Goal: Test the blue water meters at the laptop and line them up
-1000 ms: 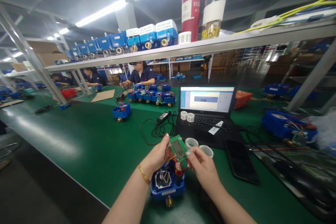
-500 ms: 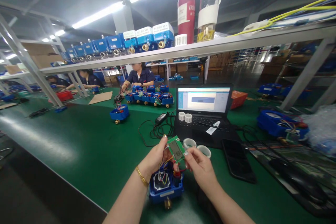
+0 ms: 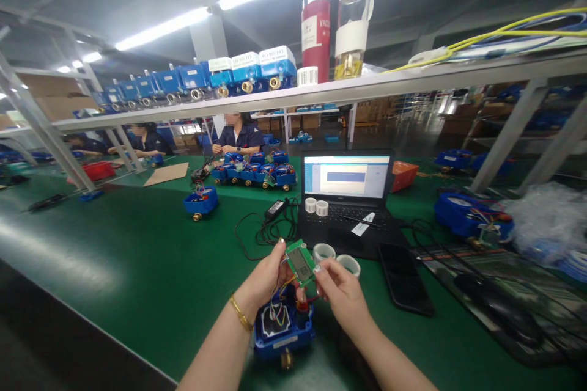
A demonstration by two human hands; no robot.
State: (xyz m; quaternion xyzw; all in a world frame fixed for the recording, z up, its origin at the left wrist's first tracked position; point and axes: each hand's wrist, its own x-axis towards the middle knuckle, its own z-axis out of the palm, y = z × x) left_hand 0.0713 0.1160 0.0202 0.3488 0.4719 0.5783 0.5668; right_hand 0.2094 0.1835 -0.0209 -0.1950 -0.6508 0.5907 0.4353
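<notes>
Above one open blue meter housing (image 3: 282, 330), one green circuit board (image 3: 300, 261) was pinched between the left hand (image 3: 266, 278) and right hand (image 3: 342, 296), fingers closed on its edges. At two o'clock lay two white tape rolls (image 3: 337, 258), one laptop (image 3: 346, 195) and one black phone (image 3: 406, 278).

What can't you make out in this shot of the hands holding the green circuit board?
- Head view: text on the circuit board display, too small.
- Where its wires join the blue meter housing, hidden by the left hand and right hand.
- Laptop screen text, too small.
- Phone screen, dark.
</notes>
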